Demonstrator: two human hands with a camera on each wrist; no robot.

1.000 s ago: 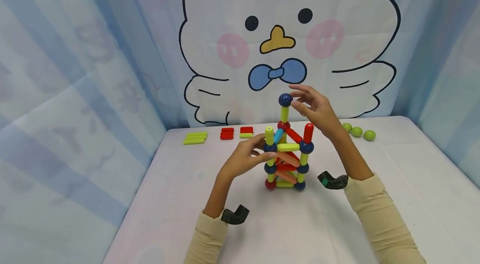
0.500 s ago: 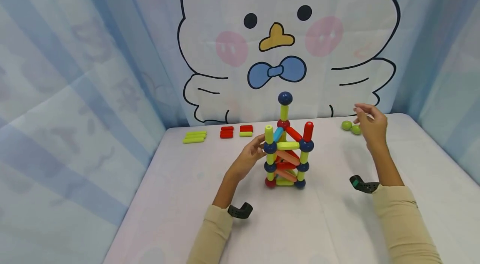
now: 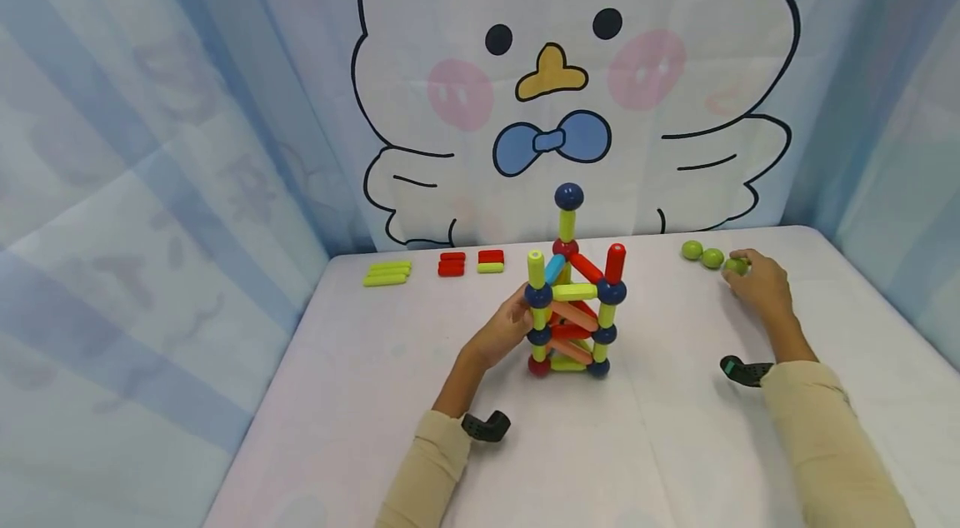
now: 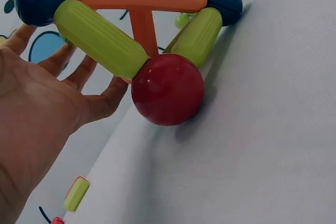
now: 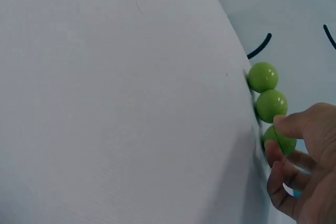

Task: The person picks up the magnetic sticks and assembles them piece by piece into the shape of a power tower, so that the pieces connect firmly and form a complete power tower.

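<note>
A magnetic-stick tower (image 3: 574, 292) of coloured sticks and balls stands on the table, topped by a dark blue ball (image 3: 569, 196). My left hand (image 3: 504, 330) is at the tower's left side; in the left wrist view its fingers (image 4: 100, 103) extend loosely behind the lower sticks, near a red ball (image 4: 168, 90). Whether they press on the tower is hard to tell. At the back right my right hand (image 3: 761, 286) pinches the nearest green ball (image 5: 281, 139) between thumb and fingers. Two other green balls (image 5: 270, 106) sit beside it in a row.
Left of the tower, near the table's back edge, lie yellow-green sticks (image 3: 387, 273), red sticks (image 3: 452, 265) and a small red and yellow-green pair (image 3: 491, 261). Behind the table (image 3: 337, 395) hangs a curtain (image 3: 420, 28) with a cartoon bird.
My right hand has moved from the dark blue top ball rightward to the green balls and taken hold of one. My left hand has shifted slightly lower along the tower's left side.
</note>
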